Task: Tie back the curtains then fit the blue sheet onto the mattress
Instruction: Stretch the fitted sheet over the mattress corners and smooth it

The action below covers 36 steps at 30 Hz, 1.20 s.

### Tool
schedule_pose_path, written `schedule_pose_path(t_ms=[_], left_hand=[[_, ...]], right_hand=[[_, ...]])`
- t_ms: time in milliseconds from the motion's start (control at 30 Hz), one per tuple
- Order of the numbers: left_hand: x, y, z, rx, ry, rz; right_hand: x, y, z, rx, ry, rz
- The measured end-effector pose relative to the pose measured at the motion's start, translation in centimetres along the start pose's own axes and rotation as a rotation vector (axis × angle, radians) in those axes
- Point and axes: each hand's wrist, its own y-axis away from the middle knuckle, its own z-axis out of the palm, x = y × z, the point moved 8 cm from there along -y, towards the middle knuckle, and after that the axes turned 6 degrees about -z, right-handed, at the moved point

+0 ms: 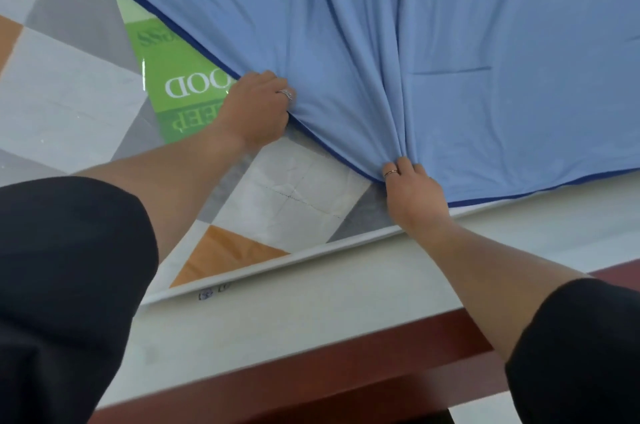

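**Light-blue stretch-fabric sheet with a dark-blue bound hem** [450, 25]: is lying over the far and right part of the mattress. Its hem is running diagonally from upper left down to the near edge.

**Plastic-wrapped mattress with a grey, white and orange patchwork top** [79, 84]: is showing bare at the left and near side. A green printed label [180, 87] is peeking out beside the hem.

**Left hand** [258, 110]: is gripping the hem, fingers curling into bunched fabric, well back from the near edge.

**Right hand** [414, 193]: is pinching gathered folds at the hem, just beside the white piped near edge [277, 262]. It is the nearer hand.

**Judgement:** the bare patch is lying leftward and toward the person, so the hem is probably needing drawing that way, over the edge.

**Dark red-brown wooden bed frame** [381, 347]: is sitting below.
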Motion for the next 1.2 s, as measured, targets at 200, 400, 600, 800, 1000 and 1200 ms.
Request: schedule_pose_path(t_ms=[200, 400, 600, 800, 1000, 1200], left_hand=[[-0.1, 4.2, 1.0, -0.405, -0.036, -0.200], [2.0, 9.9, 0.6, -0.579, -0.049, -0.205], [5.4, 15.1, 2.0, -0.696, -0.019, -0.293], [8.8, 18.0, 4.5, -0.802, 0.050, -0.341], [9.6, 17.7, 6.2, -0.873, 0.065, -0.328], [9.5, 18.2, 5.8, -0.810, 0.063, -0.271]], right_hand=[[-0.9, 0.9, 0.0, -0.094, -0.012, -0.144], [-1.3, 1.6, -0.5, -0.284, -0.057, -0.233], [-1.9, 2.5, 0.5, -0.347, 0.081, -0.350], [-1.9, 4.0, 2.3, -0.406, 0.182, -0.487], [-1.1, 3.9, 4.0, -0.495, 0.199, -0.456], [-1.0, 4.0, 3.9, -0.517, 0.070, -0.406]])
